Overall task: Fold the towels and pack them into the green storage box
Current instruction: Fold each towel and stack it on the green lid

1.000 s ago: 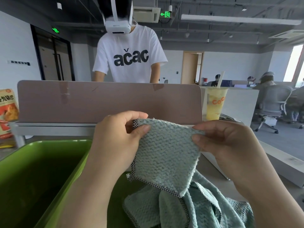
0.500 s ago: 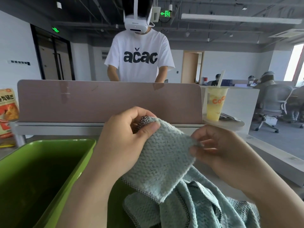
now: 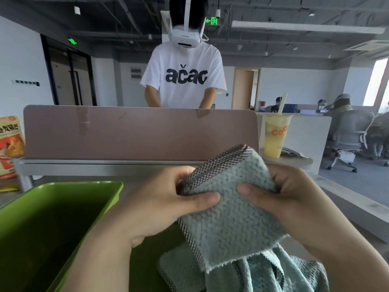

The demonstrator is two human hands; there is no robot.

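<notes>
A small pale-teal towel (image 3: 229,216) with a black-and-white checked hem is held up in front of me, folded into a thick pad. My left hand (image 3: 168,205) grips its left edge, thumb across the front. My right hand (image 3: 288,199) grips its right side, thumb on the front and fingers behind. Below them lies a loose heap of more teal towels (image 3: 273,275) at the bottom of the view. The green storage box (image 3: 69,194) stands open at lower left; I see nothing inside it.
A pinkish desk divider (image 3: 139,131) runs across behind the box. Beyond it stands a person in a white T-shirt (image 3: 183,79) wearing a headset. A yellow drink cup (image 3: 274,135) sits at the right and a snack bag (image 3: 9,146) at the far left.
The towel has been folded over again into a smaller, thicker pad. My hands have come closer together and dropped slightly. The person behind the divider has shifted right.
</notes>
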